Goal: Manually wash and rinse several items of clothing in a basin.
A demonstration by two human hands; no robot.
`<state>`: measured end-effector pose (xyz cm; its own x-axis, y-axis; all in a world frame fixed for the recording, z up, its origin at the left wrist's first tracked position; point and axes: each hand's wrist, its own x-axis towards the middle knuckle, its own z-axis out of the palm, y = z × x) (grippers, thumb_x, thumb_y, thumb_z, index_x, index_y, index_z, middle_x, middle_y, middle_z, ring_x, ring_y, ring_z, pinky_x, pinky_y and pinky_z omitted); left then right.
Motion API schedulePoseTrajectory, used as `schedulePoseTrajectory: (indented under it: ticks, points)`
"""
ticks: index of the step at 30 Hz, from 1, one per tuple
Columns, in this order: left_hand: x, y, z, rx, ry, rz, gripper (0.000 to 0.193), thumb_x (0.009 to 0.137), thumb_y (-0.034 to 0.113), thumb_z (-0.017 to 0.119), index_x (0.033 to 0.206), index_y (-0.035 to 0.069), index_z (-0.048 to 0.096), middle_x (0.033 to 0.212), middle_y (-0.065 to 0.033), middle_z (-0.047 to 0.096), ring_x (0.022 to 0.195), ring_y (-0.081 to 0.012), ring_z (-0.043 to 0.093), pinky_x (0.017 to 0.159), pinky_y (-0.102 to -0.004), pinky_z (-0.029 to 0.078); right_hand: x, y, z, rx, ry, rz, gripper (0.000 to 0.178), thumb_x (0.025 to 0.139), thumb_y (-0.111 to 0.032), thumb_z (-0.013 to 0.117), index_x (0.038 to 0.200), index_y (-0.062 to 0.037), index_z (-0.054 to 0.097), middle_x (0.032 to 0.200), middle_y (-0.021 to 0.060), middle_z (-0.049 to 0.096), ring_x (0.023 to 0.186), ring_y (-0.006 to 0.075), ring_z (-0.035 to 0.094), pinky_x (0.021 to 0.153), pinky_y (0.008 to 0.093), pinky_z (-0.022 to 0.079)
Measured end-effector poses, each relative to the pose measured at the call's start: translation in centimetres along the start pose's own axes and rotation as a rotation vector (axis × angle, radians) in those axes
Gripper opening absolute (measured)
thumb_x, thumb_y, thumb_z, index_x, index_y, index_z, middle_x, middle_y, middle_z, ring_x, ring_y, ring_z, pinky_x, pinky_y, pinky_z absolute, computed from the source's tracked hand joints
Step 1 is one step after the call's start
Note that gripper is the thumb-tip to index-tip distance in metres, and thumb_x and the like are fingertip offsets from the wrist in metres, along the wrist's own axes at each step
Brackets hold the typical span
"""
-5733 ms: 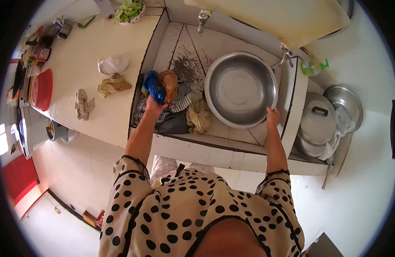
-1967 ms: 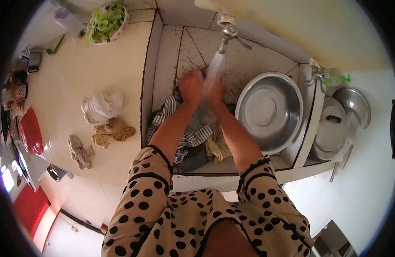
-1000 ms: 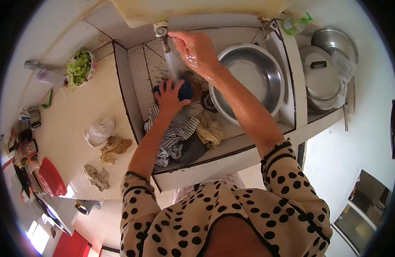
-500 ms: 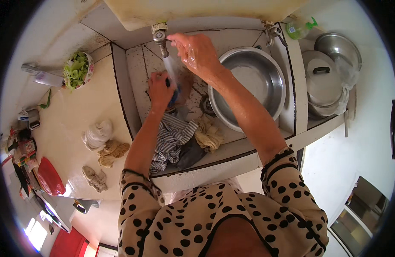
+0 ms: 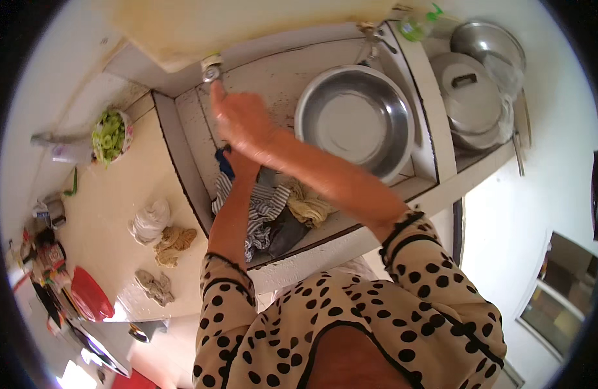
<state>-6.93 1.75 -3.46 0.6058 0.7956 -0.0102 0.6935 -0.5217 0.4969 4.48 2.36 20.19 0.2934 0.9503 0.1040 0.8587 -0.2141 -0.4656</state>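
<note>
At ten o'clock from the steel basin (image 5: 354, 126), the blurred right hand (image 5: 244, 122) seems to touch the tap (image 5: 211, 71), the half-hidden left hand (image 5: 244, 166) the blue cloth (image 5: 223, 162) at eight o'clock, neither grip discernible; wet-looking skin could slip on the metal.

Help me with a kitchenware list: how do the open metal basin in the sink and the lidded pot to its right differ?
The metal basin is open; the pot is covered by a lid with a black handle. The basin sits in the sink, the pot beyond the sink's right wall. The basin also looks wider than the pot. Both are round and silvery.
</note>
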Motion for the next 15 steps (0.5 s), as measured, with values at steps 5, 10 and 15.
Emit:
schedulePoseTrajectory:
  ticks: [5,10,15]
  points:
    - [0.3,1.4,-6.9,-0.538,-0.142,-0.178,0.061,0.082,0.041,0.068,0.130,0.011,0.045,0.118,-0.0079,0.056,0.097,-0.0217,0.058,0.074,-0.0332,0.047,-5.3,4.8,1.3,0.475,0.222,-0.034,0.055,0.086,-0.015,0.057,0.136,-0.0060,0.036,0.093,0.0168,0.067,0.076,0.0338,0.065,0.065,0.0413,0.052]
    - [-1.0,14.7,-14.3,-1.471,-0.140,-0.601,0.059,0.085,0.034,0.068,0.132,0.007,0.042,0.110,-0.0078,0.055,0.087,-0.0175,0.057,0.073,-0.0295,0.047,-18.0,22.5,-3.2,-0.121,0.441,0.354,0.055,0.075,-0.010,0.062,0.128,-0.0114,0.047,0.122,0.0124,0.056,0.110,0.0323,0.053,0.097,0.0476,0.036]
    - [-2.0,20.5,-10.2,-1.259,-0.302,-0.329,0.063,0.085,0.034,0.067,0.135,0.009,0.041,0.119,-0.0138,0.053,0.102,-0.0217,0.056,0.081,-0.0348,0.047,-29.8,34.6,-2.6,-0.180,0.302,0.727,0.064,0.082,-0.015,0.059,0.138,-0.0013,0.032,0.117,0.0226,0.058,0.107,0.0385,0.056,0.093,0.0449,0.043]
